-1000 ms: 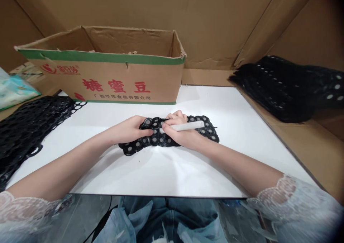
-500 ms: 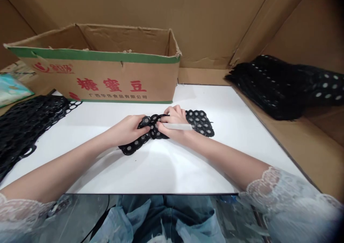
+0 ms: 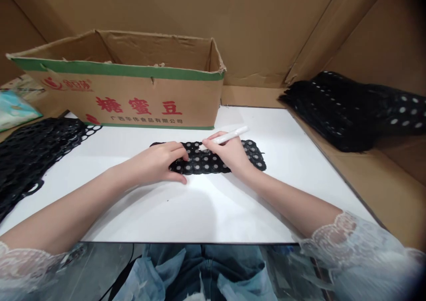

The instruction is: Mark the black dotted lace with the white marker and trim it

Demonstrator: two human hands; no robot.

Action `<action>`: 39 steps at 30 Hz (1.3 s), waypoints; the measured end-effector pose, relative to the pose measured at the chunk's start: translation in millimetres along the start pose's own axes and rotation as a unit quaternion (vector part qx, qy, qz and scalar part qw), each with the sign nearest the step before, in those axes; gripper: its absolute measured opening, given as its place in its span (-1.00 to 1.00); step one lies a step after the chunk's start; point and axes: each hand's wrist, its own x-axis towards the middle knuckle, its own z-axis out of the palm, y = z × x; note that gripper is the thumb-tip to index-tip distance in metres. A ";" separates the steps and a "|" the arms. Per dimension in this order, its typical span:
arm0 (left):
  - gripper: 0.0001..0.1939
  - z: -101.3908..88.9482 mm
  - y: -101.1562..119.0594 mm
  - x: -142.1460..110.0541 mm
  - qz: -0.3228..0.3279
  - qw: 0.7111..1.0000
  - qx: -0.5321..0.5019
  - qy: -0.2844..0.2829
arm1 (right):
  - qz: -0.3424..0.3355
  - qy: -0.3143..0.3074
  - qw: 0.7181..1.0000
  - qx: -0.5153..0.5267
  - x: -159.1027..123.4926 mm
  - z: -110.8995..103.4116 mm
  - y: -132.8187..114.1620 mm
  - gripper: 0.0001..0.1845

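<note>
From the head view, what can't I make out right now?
Head view, all:
Cardboard box: bottom hidden by its front wall.
Black strip: left part covered by the left hand.
Black pile at right: cut off by the right edge.
White pen: tip too small to tell contact.

extends left forearm (image 3: 88, 199) and right forearm (image 3: 293, 196) in from either side, bare and slanting toward each other. lays left hand (image 3: 163, 161) palm down, fingers (image 3: 176, 150) bent and close together, left thumb (image 3: 176, 177) spread apart from them and pointing right. has right hand (image 3: 229, 152) turned partly on its side, thumb and fingertips closed in a writing grip. holds both hands near each other, apart, wrists nearly straight.
</note>
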 end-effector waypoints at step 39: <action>-0.77 34.2 24.0 5.4 -0.008 0.934 0.271 0.235 | -0.032 -0.024 0.996 -0.074 -6.2 26.5 -1.4 -0.86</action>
